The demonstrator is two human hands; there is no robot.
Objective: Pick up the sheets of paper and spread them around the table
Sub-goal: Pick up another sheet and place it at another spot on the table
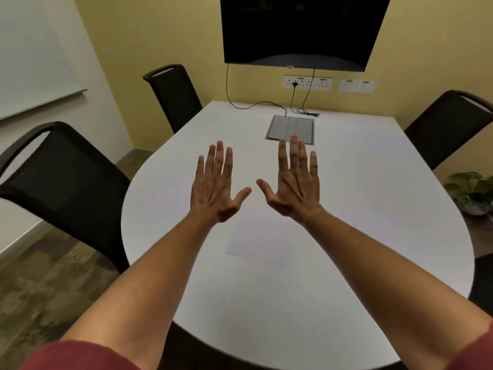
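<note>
White sheets of paper [260, 240] lie in a neat pile near the middle of the white table [373, 209], hard to tell from the tabletop. My left hand [217, 186] and my right hand [294, 182] are stretched out side by side above the table, just beyond the pile's far edge. Both show their backs with fingers straight and spread, and hold nothing. My wrists hide the pile's far edge. I cannot tell how many sheets the pile has.
A grey cable hatch [290, 128] sits in the table beyond my fingertips, with black cables [256, 105] running up to wall sockets. Black chairs stand at the left [66, 182], far left [174, 94] and right [448, 124]. A dark screen [298, 30] hangs on the wall. A potted plant [472, 192] is on the floor at right.
</note>
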